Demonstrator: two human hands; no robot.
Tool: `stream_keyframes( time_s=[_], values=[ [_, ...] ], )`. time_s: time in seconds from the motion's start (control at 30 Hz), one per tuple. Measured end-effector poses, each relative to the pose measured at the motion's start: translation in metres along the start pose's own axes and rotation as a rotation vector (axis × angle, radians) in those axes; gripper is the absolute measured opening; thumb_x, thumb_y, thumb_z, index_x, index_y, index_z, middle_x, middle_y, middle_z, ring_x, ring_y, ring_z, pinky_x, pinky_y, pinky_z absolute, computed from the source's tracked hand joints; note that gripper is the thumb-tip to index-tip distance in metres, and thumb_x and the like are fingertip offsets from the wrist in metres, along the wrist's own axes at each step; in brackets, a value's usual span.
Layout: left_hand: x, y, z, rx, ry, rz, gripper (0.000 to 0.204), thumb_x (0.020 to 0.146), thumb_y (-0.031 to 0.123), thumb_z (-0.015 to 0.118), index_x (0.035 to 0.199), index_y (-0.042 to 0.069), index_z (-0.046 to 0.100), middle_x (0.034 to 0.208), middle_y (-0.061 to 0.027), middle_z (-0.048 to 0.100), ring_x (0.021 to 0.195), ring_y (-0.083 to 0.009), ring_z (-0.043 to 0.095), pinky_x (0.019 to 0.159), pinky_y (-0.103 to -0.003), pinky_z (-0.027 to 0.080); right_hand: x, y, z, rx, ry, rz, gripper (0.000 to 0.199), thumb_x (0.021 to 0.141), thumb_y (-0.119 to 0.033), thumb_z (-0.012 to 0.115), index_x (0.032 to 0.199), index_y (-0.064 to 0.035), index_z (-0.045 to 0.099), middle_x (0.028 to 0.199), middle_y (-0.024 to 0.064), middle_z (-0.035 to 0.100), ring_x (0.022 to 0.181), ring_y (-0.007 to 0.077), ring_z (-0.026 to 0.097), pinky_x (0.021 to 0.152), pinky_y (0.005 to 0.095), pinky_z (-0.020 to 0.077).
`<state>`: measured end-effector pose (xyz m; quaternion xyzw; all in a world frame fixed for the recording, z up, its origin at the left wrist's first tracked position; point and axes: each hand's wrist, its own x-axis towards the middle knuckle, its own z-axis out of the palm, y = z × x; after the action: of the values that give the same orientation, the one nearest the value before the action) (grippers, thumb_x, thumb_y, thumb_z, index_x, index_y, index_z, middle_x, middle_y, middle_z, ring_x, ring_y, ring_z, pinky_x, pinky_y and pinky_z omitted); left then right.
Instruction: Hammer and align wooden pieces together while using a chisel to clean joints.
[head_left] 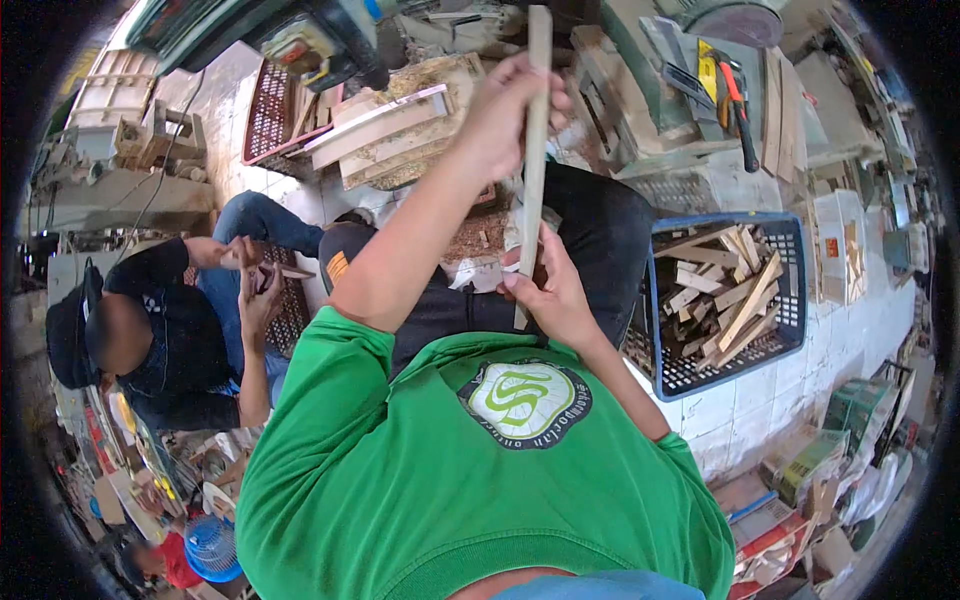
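A long, narrow wooden strip [534, 180] stands lengthwise in front of me, running from the top of the head view down to my lap. My left hand [505, 118] is closed around its upper part, with some fingers showing beyond its right edge. Lower down, my right hand [555, 295] grips the same strip near its bottom end, the thumb pressed on its face. Something small and pale lies by the right fingers, but I cannot make out what it is. Beneath the strip, sawdust and a small wood scrap [484, 239] lie between my legs.
To the right sits a blue plastic crate [662, 335] of wood offcuts. Curved wood pieces [385, 140] lie ahead, beside a red crate [262, 112]. A saw with an orange handle [738, 95] rests on a bench. At left, another person [170, 325] sits holding a small wooden piece.
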<state>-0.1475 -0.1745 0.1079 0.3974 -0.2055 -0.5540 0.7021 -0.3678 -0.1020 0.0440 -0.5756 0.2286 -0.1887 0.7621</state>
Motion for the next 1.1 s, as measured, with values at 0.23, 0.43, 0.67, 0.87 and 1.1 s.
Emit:
stream_keyframes(
  time_s=[0.23,0.43,0.67,0.87,1.1],
  values=[
    [-0.066,0.003,-0.018,0.667,-0.09,0.071,0.046,0.109,0.029,0.056,0.147,0.002,0.053,0.106,-0.0092,0.066,0.083,-0.0165,0.064,0.075,-0.031,0.055,0.053,-0.016,-0.039,-0.739,-0.296,-0.077,0.032,0.102,-0.01,0.063,0.133,-0.0016,0.065,0.105,0.016,0.075,0.099,0.0182,0.074,0.09,0.0326,0.0568],
    [-0.118,0.039,-0.103,1.252,-0.207,0.497,0.046,0.102,0.028,0.062,0.139,0.001,0.063,0.111,-0.0192,0.064,0.099,-0.0361,0.063,0.094,-0.043,0.051,0.163,-0.044,-0.068,-0.695,0.001,-0.33,0.02,0.098,-0.002,0.062,0.116,0.0015,0.071,0.102,0.0076,0.074,0.096,0.0175,0.07,0.089,0.0302,0.0542],
    [-0.126,0.036,-0.184,1.471,-0.126,0.493,0.049,0.09,0.013,0.073,0.139,0.01,0.065,0.107,-0.0148,0.061,0.1,-0.0359,0.061,0.087,-0.046,0.051,0.247,-0.115,0.046,-0.279,-0.071,-0.462,0.046,0.093,-0.022,0.08,0.129,0.0005,0.063,0.119,0.0097,0.069,0.108,0.0168,0.065,0.093,0.0291,0.0513],
    [-0.132,0.034,-0.21,1.581,-0.042,0.417,0.048,0.09,0.017,0.075,0.137,0.014,0.066,0.115,-0.0123,0.062,0.109,-0.0342,0.061,0.094,-0.047,0.048,0.254,-0.133,0.105,-0.488,0.019,-0.711,0.045,0.092,-0.021,0.08,0.127,-0.0014,0.061,0.113,0.007,0.067,0.099,0.0146,0.063,0.086,0.0286,0.0508],
    [-0.123,0.01,-0.206,1.501,-0.073,0.498,0.053,0.085,0.02,0.078,0.136,0.014,0.066,0.111,-0.0113,0.062,0.101,-0.0344,0.062,0.085,-0.047,0.049,0.232,-0.07,0.042,-0.858,-0.429,-0.283,0.048,0.096,-0.037,0.077,0.123,0.002,0.065,0.112,0.0105,0.07,0.098,0.0205,0.066,0.089,0.0361,0.0528]
  ],
)
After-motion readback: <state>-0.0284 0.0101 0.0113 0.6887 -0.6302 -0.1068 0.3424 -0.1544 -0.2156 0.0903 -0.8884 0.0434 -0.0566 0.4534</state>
